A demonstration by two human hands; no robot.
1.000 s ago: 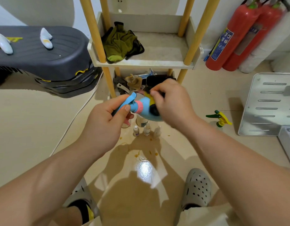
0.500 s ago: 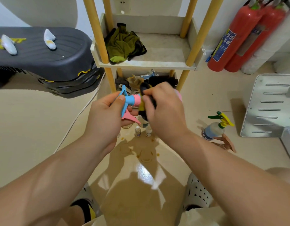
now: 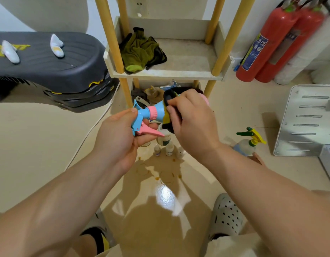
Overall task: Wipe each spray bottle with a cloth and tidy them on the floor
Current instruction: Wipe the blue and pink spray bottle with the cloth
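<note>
Left hand [image 3: 121, 138] grip closed round the trigger head of the blue plastic spray bottle with pink collar and pink trigger [image 3: 151, 113]. Right hand [image 3: 194, 125] grip pinches a dark cloth with a yellow patch [image 3: 168, 117] against the bottle's body. The bottle is held sideways in the air, just in front of the lower tier of the pale shelf rack with wooden posts [image 3: 179, 73], not on the floor. Judged stage: mid-wipe on this bottle, with the body mostly covered by cloth and hand, so how much is cleaned can't be told. A clear spray bottle with a green and yellow trigger [image 3: 247, 143] stands on the beige floor [image 3: 40, 154] right of the rack, near the right forearm; wiped or not, can't tell. A pinkish item beside it is mostly hidden by the arm. Small white dropper bottles [image 3: 168, 148] sit on the floor in front of the rack, below the hands. Left to do: finish this wipe, set the bottle down, and line the bottles up.
</note>
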